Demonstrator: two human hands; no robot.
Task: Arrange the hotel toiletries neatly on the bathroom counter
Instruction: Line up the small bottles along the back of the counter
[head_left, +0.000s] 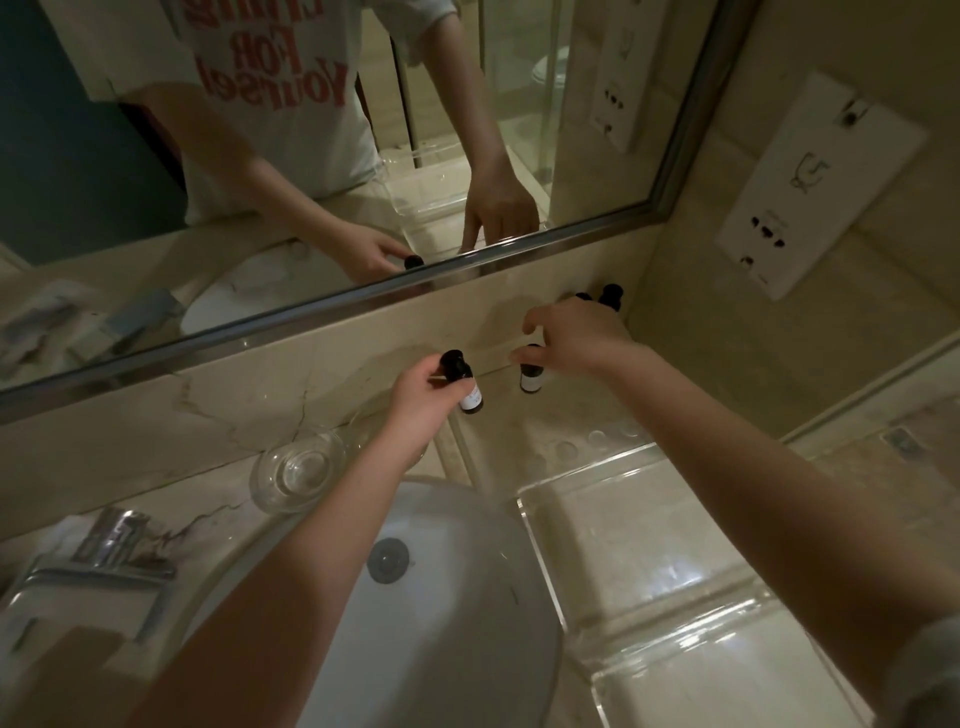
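Left hand (421, 400): fingers and thumb curled round a small dark bottle (466, 388) with a white label and black cap. The bottle is tilted and held at the back of the marble desk (566, 415), near the wall.

Right hand (576, 338): poised over a second labelled bottle (531, 378), which stands upright on the desk just right of the first. The hand hides the bottle's top, so I cannot tell whether the fingers grip it.

Two further dark bottles (611, 295) stand together in the far right corner of the desk, behind the right hand.

A clear tray (639, 525) lies on the desk to the right of the white sink (457, 597). A glass bowl (297, 470) sits left of the left wrist, and a chrome tap (111, 540) further left. The mirror (260, 156) above reflects both arms.
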